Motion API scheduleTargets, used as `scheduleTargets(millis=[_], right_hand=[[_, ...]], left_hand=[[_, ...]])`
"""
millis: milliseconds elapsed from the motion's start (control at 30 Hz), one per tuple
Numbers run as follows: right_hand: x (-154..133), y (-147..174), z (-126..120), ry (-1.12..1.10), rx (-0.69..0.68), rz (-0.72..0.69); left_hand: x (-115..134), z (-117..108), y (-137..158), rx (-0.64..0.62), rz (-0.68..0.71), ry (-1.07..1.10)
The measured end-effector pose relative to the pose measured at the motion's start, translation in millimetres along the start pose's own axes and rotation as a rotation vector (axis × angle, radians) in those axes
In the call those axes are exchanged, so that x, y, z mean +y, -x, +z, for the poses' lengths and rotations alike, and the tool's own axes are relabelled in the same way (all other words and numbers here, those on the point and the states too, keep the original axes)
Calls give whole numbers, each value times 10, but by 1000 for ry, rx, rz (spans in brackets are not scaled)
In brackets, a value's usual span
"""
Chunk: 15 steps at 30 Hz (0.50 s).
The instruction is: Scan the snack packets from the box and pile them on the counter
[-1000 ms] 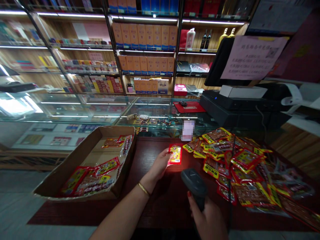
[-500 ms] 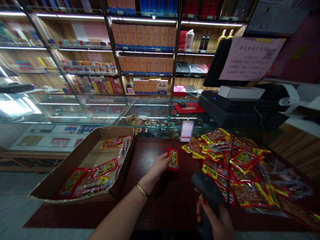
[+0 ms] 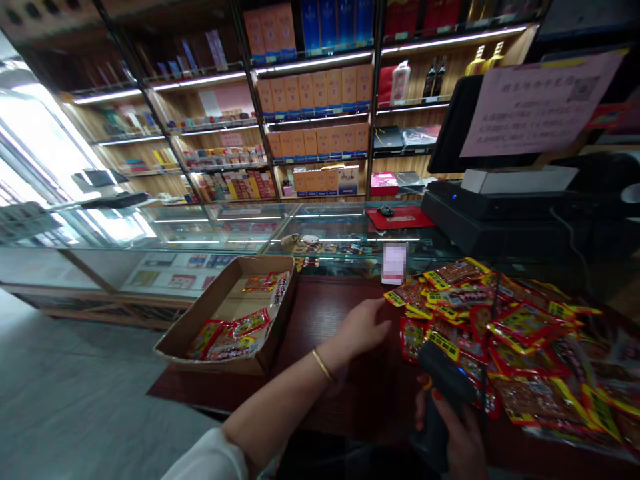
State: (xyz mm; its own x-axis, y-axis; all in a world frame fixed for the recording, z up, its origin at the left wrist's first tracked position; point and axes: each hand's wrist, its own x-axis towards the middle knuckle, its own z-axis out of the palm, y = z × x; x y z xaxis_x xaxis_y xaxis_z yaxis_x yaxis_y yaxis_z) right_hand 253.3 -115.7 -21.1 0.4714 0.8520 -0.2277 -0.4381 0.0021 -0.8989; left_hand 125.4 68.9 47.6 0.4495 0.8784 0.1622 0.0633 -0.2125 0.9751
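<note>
My right hand [image 3: 457, 427] is wrapped round the handle of a black barcode scanner [image 3: 445, 383], whose small blue light shows. My left hand [image 3: 364, 327], with a gold bangle at the wrist, hovers over the dark wooden table [image 3: 320, 307]. It is empty, thumb and fingers apart. Just right of its fingertips, a red-edged snack packet [image 3: 412, 339] lies at the near-left side of a heap of red and yellow snack packets [image 3: 533, 323]. On the left stands an open cardboard box [image 3: 210, 365] with several such packets inside.
Behind the table runs a glass display counter [image 3: 235, 227]. A phone-like pale panel [image 3: 395, 263] stands at its front. At the back right are a monitor [image 3: 455, 127], a black cash drawer [image 3: 480, 217] and a red mouse mat [image 3: 400, 217]. Shelves of boxed bottles [image 3: 315, 93] line the wall.
My left hand has moved right and let go of the red packet, which now lies beside the heap. The scanner is still in my right hand. The view has turned left.
</note>
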Motion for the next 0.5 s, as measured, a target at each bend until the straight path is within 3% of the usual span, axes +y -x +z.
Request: scheduleTargets(millis=[67, 133, 167, 233, 300, 400, 500], right_hand=[[-18, 5, 9, 7, -38, -20], [-25, -3, 18, 16, -76, -36], [-22, -11, 20, 14, -89, -41], [-4, -34, 23, 6, -101, -39], [17, -57, 30, 12, -102, -25], [21, -73, 48, 40, -92, -4], [2, -71, 60, 42, -65, 5]], left_hand=[[251, -542, 78, 83, 117, -258], [439, -1223, 171, 214, 81, -487], [492, -1573, 219, 278, 8, -641], [504, -2204, 321, 289, -213, -965], [411, -2656, 432, 143, -426, -1163], [202, -2942, 576, -5, -577, -1202], [73, -2941, 623, -40, -616, -1182]])
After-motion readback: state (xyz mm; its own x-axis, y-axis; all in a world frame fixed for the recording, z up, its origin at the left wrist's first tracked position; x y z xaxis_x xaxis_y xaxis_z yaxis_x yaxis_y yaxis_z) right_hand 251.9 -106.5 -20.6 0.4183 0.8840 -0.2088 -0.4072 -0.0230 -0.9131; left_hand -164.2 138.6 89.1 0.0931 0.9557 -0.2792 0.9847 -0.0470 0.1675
